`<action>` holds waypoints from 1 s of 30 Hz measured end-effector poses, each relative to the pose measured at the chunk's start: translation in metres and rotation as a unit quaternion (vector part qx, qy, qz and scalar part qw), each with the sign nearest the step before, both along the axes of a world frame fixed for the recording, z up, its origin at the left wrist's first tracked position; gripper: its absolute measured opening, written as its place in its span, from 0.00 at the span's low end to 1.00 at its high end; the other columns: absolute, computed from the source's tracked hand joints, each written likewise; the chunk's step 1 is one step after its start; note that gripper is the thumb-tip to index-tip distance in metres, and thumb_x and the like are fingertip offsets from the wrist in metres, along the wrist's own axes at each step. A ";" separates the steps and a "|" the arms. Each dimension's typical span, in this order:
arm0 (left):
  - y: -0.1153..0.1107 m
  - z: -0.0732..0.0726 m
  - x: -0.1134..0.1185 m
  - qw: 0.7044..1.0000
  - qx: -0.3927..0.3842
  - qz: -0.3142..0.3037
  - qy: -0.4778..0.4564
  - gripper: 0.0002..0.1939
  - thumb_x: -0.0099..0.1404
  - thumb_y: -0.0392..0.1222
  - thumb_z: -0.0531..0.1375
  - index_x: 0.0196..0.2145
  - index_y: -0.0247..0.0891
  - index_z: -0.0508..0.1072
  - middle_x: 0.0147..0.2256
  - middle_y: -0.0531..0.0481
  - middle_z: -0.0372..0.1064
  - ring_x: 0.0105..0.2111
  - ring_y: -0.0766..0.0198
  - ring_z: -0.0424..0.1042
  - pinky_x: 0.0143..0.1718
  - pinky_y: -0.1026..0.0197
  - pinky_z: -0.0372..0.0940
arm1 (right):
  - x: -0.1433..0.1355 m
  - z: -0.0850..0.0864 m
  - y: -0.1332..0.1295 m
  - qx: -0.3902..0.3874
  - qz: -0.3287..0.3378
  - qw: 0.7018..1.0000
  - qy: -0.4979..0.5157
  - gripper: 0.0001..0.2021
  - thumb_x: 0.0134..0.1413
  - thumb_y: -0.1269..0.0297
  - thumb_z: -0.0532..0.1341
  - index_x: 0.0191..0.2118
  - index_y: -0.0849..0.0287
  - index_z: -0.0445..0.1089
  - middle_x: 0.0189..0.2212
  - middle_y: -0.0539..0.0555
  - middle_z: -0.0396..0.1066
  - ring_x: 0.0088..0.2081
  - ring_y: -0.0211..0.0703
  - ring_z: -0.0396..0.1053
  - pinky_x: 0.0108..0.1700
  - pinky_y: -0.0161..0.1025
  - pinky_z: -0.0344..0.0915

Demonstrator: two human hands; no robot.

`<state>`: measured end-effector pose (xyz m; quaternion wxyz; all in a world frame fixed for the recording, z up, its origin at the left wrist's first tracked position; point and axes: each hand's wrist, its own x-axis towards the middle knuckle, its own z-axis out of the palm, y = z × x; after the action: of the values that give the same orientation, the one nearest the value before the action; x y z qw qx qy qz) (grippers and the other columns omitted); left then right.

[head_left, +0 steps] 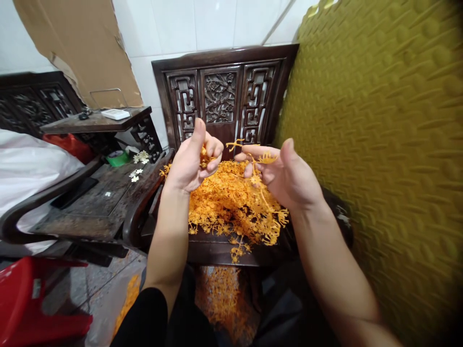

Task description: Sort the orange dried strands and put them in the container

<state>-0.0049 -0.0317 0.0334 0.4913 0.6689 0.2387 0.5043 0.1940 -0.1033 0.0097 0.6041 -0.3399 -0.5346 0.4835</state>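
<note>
My left hand (197,161), thumb raised, has its fingers curled around small orange plastic pieces (206,156). Opposite it, my right hand (278,171) has its thumb apart and its fingers partly bent, with a branching orange plastic sprig (266,158) at the fingers. The sprig's thin stems stick out toward my left hand and dangle below; how firmly it is gripped is hard to see. Beneath both hands lies a tangled heap of similar orange plastic sprigs (224,197) on the seat of a dark carved wooden chair (224,253).
A tall yellow textured foam mat (383,144) stands close on the right. To the left are a dark wooden side table (97,120), green tape (117,158), white plastic pieces (142,156) and a red stool (25,299). More orange pieces (224,299) lie below the seat.
</note>
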 end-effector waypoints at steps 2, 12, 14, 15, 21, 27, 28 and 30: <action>-0.002 -0.002 0.000 0.999 0.008 0.006 0.034 0.34 0.66 0.76 0.56 0.25 0.40 0.70 0.22 0.52 0.64 0.17 0.73 0.61 0.14 0.65 0.50 | 0.001 0.003 -0.001 0.000 0.021 1.000 0.006 0.38 0.54 0.25 0.58 0.51 0.54 0.80 0.53 0.61 0.79 0.43 0.48 0.78 0.36 0.41 0.76; -0.030 -0.003 0.020 0.960 0.162 0.112 0.197 0.17 0.62 0.56 0.71 0.38 0.39 0.81 0.39 0.47 0.81 0.38 0.60 0.77 0.42 0.57 0.70 | -0.005 0.003 -0.005 0.037 0.052 0.998 -0.012 0.35 0.59 0.25 0.54 0.57 0.44 0.77 0.68 0.50 0.69 0.66 0.55 0.68 0.60 0.58 0.73; -0.031 -0.007 0.024 0.939 0.194 0.164 0.231 0.20 0.61 0.57 0.72 0.40 0.39 0.79 0.39 0.47 0.81 0.37 0.58 0.77 0.42 0.56 0.69 | -0.006 0.002 -0.004 0.036 0.061 0.997 -0.015 0.35 0.60 0.26 0.54 0.58 0.43 0.77 0.69 0.49 0.67 0.68 0.55 0.66 0.62 0.58 0.72; -0.031 -0.008 0.025 0.930 0.206 0.185 0.243 0.22 0.60 0.57 0.73 0.42 0.38 0.78 0.41 0.46 0.81 0.37 0.58 0.77 0.42 0.56 0.68 | -0.006 0.001 -0.004 0.039 0.063 0.997 -0.011 0.33 0.61 0.27 0.54 0.58 0.43 0.77 0.70 0.48 0.66 0.68 0.55 0.66 0.62 0.58 0.72; -0.023 -0.010 0.020 0.904 0.229 0.161 0.322 0.24 0.61 0.55 0.73 0.49 0.38 0.80 0.47 0.41 0.82 0.45 0.51 0.79 0.49 0.50 0.68 | 0.000 -0.008 0.003 0.078 -0.047 0.996 0.021 0.18 0.58 0.50 0.72 0.51 0.50 0.81 0.62 0.56 0.75 0.55 0.53 0.79 0.60 0.57 0.75; -0.025 -0.004 0.019 0.925 0.173 0.072 0.331 0.16 0.64 0.51 0.70 0.43 0.39 0.83 0.41 0.46 0.83 0.40 0.54 0.79 0.46 0.52 0.68 | 0.002 -0.016 0.007 0.129 -0.150 0.980 -0.017 0.19 0.52 0.59 0.77 0.50 0.51 0.82 0.55 0.56 0.80 0.47 0.53 0.83 0.54 0.57 0.80; -0.026 -0.004 0.020 0.926 0.169 0.069 0.330 0.14 0.63 0.51 0.70 0.41 0.39 0.82 0.38 0.47 0.82 0.38 0.55 0.78 0.45 0.53 0.68 | 0.001 -0.016 0.006 0.135 -0.162 0.977 -0.025 0.19 0.51 0.59 0.77 0.50 0.51 0.82 0.54 0.55 0.81 0.47 0.53 0.83 0.54 0.57 0.81; -0.028 -0.005 0.024 0.929 0.171 0.086 0.318 0.12 0.60 0.48 0.72 0.37 0.38 0.80 0.35 0.50 0.81 0.36 0.57 0.76 0.42 0.55 0.66 | -0.001 -0.015 0.005 0.142 -0.185 0.972 -0.038 0.19 0.50 0.59 0.78 0.50 0.50 0.82 0.52 0.55 0.82 0.46 0.53 0.83 0.53 0.57 0.81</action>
<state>0.0195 -0.0600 0.0286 0.2225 0.8447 0.3494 0.3391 0.1930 -0.0986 -0.0052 0.7042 -0.3617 -0.5485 0.2690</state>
